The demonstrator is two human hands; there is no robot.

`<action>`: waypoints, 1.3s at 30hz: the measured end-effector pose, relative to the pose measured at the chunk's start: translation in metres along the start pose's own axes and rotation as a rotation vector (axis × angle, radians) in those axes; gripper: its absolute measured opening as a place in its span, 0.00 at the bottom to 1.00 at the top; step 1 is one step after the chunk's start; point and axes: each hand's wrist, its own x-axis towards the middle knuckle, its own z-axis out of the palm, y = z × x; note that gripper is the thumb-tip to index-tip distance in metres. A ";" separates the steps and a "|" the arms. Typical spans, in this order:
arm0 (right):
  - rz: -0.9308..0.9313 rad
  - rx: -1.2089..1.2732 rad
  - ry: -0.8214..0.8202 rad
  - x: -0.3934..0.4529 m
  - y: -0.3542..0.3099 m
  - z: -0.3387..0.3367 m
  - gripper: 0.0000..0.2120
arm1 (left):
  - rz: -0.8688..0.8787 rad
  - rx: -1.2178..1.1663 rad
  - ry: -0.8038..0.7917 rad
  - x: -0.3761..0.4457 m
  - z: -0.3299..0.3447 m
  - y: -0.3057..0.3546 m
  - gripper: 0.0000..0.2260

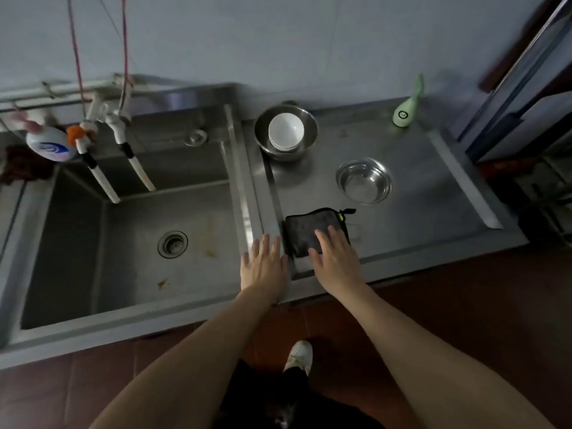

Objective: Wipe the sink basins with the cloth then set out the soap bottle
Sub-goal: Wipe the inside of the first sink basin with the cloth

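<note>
A dark folded cloth (309, 226) lies on the shallow right basin (418, 212) near its front left corner. My right hand (335, 258) rests flat on the cloth's near edge, fingers spread. Beside it, my left hand (263, 264) lies flat and open on the steel divider between the basins, just left of the cloth. The deep left basin (130, 243) has a round drain (172, 244) and brown stains on its floor. A white soap bottle (49, 144) with a pink pump lies tilted at the back left rim.
A steel bowl (263, 134) holding white bowls (285, 131) and a smaller steel bowl (363, 181) stand in the right basin. A green bottle (405, 109) stands at the back right. Two taps (123, 147) hang over the left basin. A cabinet (526, 88) rises at right.
</note>
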 end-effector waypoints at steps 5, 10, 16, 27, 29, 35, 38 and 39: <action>-0.039 -0.005 0.017 0.036 0.013 0.021 0.27 | -0.015 0.010 -0.034 0.033 0.011 0.007 0.24; -0.059 -0.026 -0.048 0.081 0.022 0.040 0.29 | -0.042 0.026 -0.015 0.066 0.025 0.003 0.24; 0.025 -0.088 -0.277 0.126 0.028 0.061 0.38 | -0.041 0.053 0.042 0.091 0.040 -0.008 0.20; 0.015 -0.147 -0.056 0.122 0.025 0.091 0.22 | -0.070 0.027 0.054 0.088 0.053 -0.022 0.17; 0.007 -0.157 -0.031 0.112 0.025 0.095 0.19 | -0.076 0.015 0.055 0.087 0.053 -0.023 0.17; -0.034 -0.138 0.033 0.091 0.029 0.096 0.18 | -0.100 -0.027 0.069 0.079 0.039 -0.022 0.16; -0.026 -0.040 0.039 0.085 0.019 0.085 0.17 | -0.133 -0.063 0.093 0.071 0.030 -0.027 0.16; -0.033 -0.004 0.051 0.083 0.013 0.079 0.17 | -0.145 -0.077 0.102 0.068 0.026 -0.029 0.16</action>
